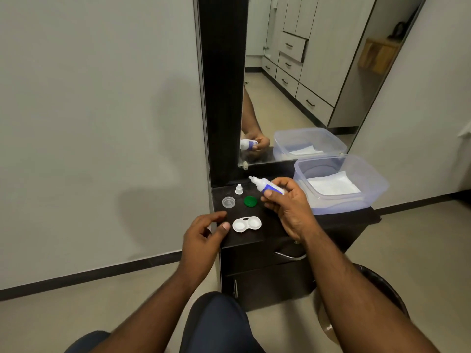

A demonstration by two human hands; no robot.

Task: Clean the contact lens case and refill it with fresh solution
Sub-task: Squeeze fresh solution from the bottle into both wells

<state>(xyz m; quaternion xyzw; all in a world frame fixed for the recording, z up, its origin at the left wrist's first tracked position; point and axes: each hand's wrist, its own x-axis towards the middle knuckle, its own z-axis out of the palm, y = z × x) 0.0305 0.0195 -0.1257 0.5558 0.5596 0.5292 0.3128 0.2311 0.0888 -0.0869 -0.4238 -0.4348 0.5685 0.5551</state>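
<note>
Right hand is gripping the uncapped solution bottle, nozzle tilting left above the cabinet top. Left hand is hovering loosely curled, holding nothing, at the top's left edge. Open lens case is lying near the front edge, between both hands.

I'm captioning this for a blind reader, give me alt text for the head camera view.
A right hand holds an uncapped solution bottle above a dark vanity top, where an open white lens case lies; the left hand hovers beside it, empty. Behind lie two lids and the bottle's cap.

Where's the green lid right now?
In the head view the green lid lies on the dark cabinet top, behind the open lens case, right of the clear lid, just left of the right hand.
</note>
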